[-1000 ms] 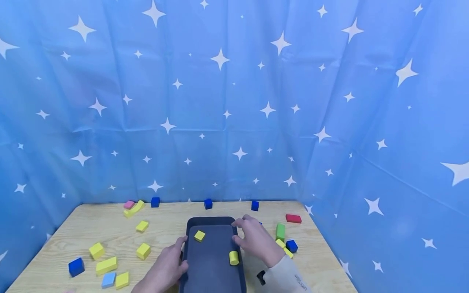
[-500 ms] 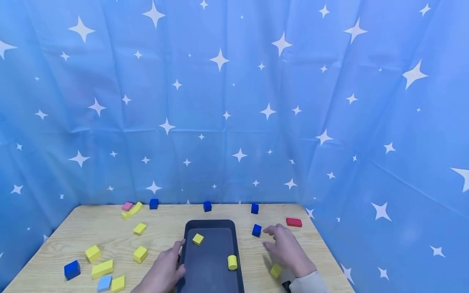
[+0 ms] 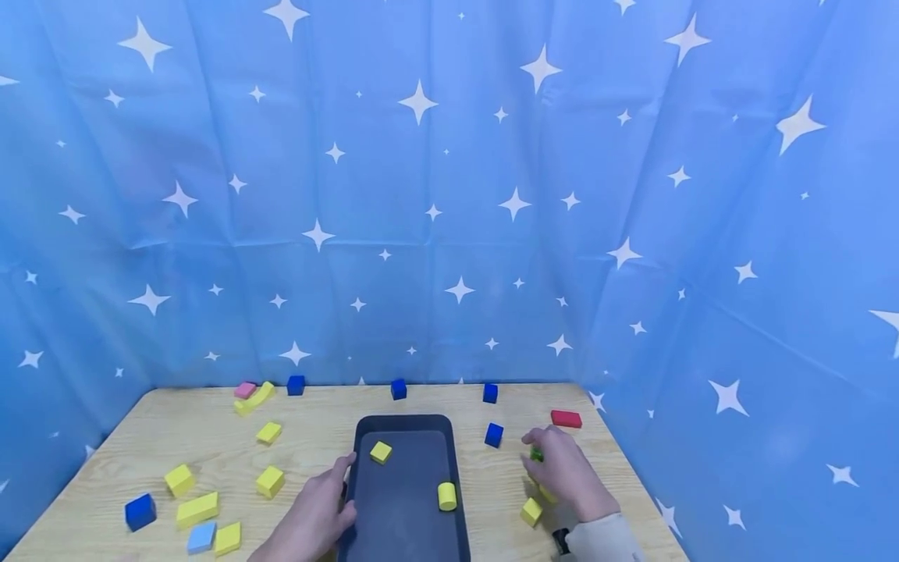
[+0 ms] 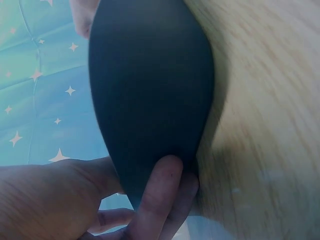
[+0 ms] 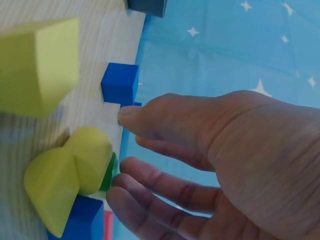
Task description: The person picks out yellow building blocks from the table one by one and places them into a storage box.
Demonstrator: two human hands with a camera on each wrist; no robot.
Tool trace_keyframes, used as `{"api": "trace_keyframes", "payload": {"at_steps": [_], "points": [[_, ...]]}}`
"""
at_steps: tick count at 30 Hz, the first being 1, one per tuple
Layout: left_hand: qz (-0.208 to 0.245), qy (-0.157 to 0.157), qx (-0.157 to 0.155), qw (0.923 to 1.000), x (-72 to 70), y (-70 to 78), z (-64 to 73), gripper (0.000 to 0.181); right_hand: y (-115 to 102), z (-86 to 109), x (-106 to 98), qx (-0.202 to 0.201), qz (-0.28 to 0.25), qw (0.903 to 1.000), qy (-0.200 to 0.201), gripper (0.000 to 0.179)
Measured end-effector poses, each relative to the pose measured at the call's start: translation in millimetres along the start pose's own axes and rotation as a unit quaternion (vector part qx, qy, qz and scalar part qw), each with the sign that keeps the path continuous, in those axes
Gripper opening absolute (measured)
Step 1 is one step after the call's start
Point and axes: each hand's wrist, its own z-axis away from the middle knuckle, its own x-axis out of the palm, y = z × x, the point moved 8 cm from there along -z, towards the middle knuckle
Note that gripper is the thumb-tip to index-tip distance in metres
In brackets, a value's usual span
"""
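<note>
My left hand [image 3: 314, 503] grips the left side wall of the dark grey tray [image 3: 460, 538]; in the left wrist view its fingertips press the tray's outer wall [image 4: 150, 90]. A yellow block [image 3: 381, 453] and a yellow cylinder [image 3: 446, 496] lie in the tray. My right hand [image 3: 567, 472] is over the blocks on the right, its thumb and fingers spread apart. Its fingertips are right at a green block [image 5: 108, 172], mostly hidden by the hand in the head view. A yellow piece with a rounded part [image 5: 90, 155] and a blue block [image 5: 80, 220] lie close by.
A yellow block [image 3: 531, 511] and a blue cube [image 3: 494, 435] lie between tray and right hand. Beyond the hand is a red block [image 3: 566, 419]. Blue cubes line the back edge; several yellow blocks, a light blue block [image 3: 201, 538] and a blue cube [image 3: 140, 512] are left.
My right hand has left the tray's right rim and moved right, over the green block. A blue cube it was hiding now shows. My left hand stays on the tray.
</note>
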Motion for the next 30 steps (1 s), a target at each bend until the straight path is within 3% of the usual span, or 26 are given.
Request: {"api": "trace_keyframes", "payload": {"at_steps": [6,16,30], "points": [[0.000,-0.004,-0.003,1.0000,3.9,3.0,-1.0,0.072,9.9,2.4,-2.1,0.002,0.019,0.9998,0.005,0.028],[-0.009,-0.002,-0.015,0.9998,3.2,1.6,-0.8,0.071,13.7,3.2,-5.7,0.019,-0.007,0.9998,-0.008,0.018],[-0.017,0.011,0.003,0.9998,0.6,2.1,-1.7,0.070,11.6,-0.4,5.7,0.012,-0.015,0.9997,-0.016,0.022]]}}
